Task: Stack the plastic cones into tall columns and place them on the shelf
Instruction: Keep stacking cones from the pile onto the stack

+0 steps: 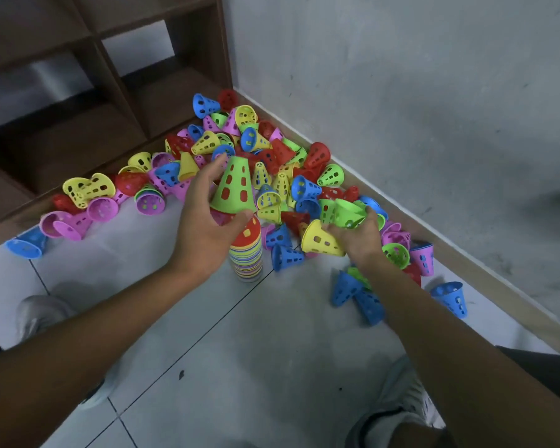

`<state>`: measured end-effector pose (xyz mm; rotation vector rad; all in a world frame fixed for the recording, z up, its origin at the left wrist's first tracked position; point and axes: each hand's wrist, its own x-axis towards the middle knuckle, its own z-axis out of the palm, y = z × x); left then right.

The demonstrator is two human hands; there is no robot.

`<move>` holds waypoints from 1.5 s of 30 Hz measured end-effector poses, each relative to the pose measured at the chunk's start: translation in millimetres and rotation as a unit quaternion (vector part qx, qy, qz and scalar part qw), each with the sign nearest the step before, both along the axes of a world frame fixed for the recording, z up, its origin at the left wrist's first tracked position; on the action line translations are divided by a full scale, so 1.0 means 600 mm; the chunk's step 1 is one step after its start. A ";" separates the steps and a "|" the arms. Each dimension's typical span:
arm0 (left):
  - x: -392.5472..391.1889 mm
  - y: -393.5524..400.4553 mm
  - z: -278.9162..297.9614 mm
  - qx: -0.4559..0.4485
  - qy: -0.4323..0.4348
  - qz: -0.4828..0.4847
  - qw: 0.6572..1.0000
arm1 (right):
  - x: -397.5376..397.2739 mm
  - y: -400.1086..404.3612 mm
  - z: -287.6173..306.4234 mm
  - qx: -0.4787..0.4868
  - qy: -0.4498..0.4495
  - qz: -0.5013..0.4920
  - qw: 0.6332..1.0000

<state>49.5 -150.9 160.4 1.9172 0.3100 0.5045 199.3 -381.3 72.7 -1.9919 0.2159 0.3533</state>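
Green cone [232,185] mid-frame, gripped by your left hand [204,218] just above striped column [247,253] on floor. Stacking step: lower it straight, seat squarely. Right hand [356,236] fingers curled round another green cone [348,213], queued next.

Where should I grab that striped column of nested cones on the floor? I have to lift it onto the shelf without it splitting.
Probably low down: wrap the grip round the bottom rims of the column, coming from the near side, where bare floor tiles leave room. It stands upright, and its cones are only nested, so lifting by the top could pull cones off.
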 end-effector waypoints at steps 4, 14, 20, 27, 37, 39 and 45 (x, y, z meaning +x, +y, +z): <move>0.000 0.007 -0.019 0.005 0.006 0.004 1.000 | -0.007 0.017 0.054 0.060 0.004 -0.010 0.998; 0.007 -0.012 0.040 0.121 0.015 -0.070 0.990 | -0.043 0.085 0.174 0.259 0.026 0.002 0.966; 0.006 -0.010 0.066 0.221 0.017 -0.148 0.964 | -0.079 0.123 0.221 0.277 0.008 0.013 0.961; -0.004 0.001 0.072 0.282 -0.009 -0.107 0.953 | -0.116 0.134 0.248 0.259 -0.006 0.027 0.965; 0.002 0.039 0.010 0.128 0.098 0.000 0.987 | -0.128 0.113 0.235 0.147 -0.061 0.046 0.986; 0.002 0.044 -0.005 0.125 0.125 -0.013 0.984 | -0.130 0.112 0.228 0.097 -0.081 0.073 0.989; -0.002 0.057 -0.011 0.128 0.126 -0.032 0.983 | -0.139 0.105 0.214 -0.032 -0.150 0.164 0.974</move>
